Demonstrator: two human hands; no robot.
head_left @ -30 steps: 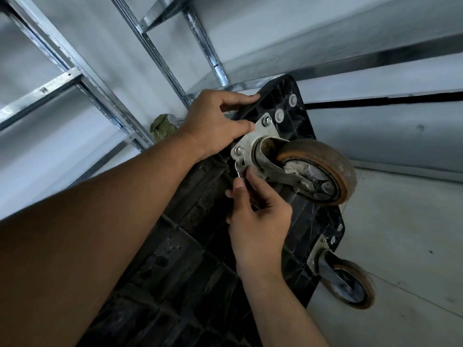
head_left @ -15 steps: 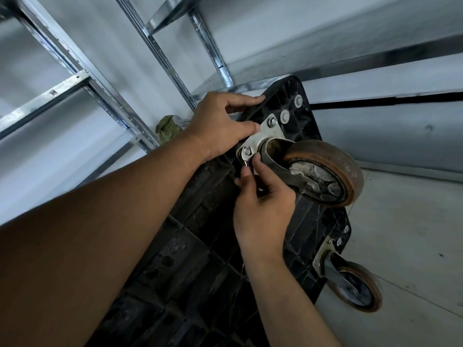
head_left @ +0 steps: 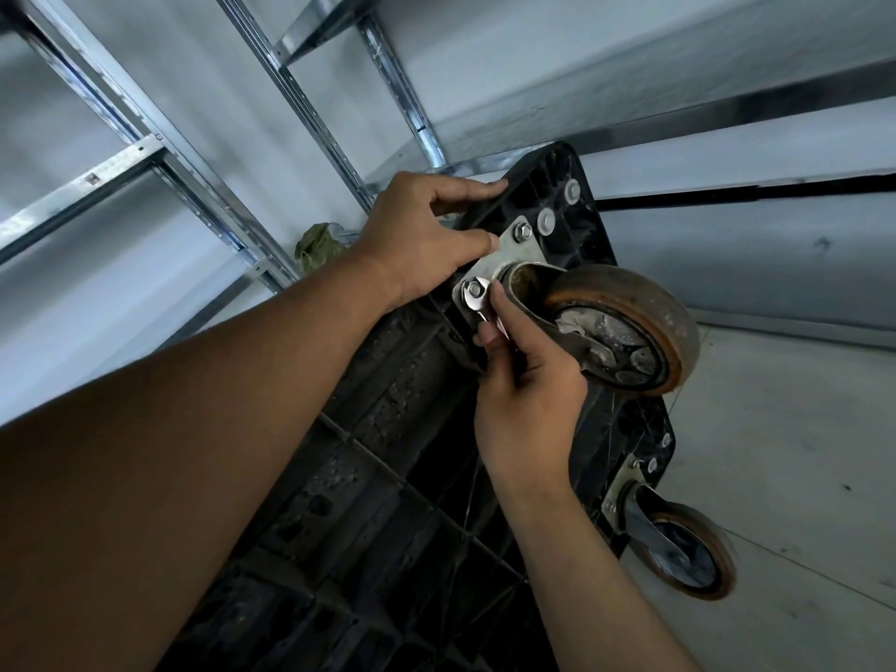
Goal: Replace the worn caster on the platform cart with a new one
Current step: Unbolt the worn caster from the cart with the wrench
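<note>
On the upended black plastic cart (head_left: 388,429), the left hand (head_left: 417,235) grips the rim while the right hand (head_left: 528,395) pinches a small steel spanner (head_left: 477,303) on a nut (head_left: 472,287) of the worn orange caster (head_left: 625,327). Best to seat it squarely and turn steadily.

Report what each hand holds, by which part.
The right hand pinches a small wrench by its handle; the left hand grips the platform cart by its edge.

Your platform cart (head_left: 378,477): black ribbed plastic, tipped up on edge, underside facing you. Your worn caster (head_left: 630,327): orange-brown tread, grimy hub, steel plate bolted near the cart's upper corner. Your wrench (head_left: 477,303): small, silver, head seated on the plate's lower-left nut (head_left: 472,287).
</note>
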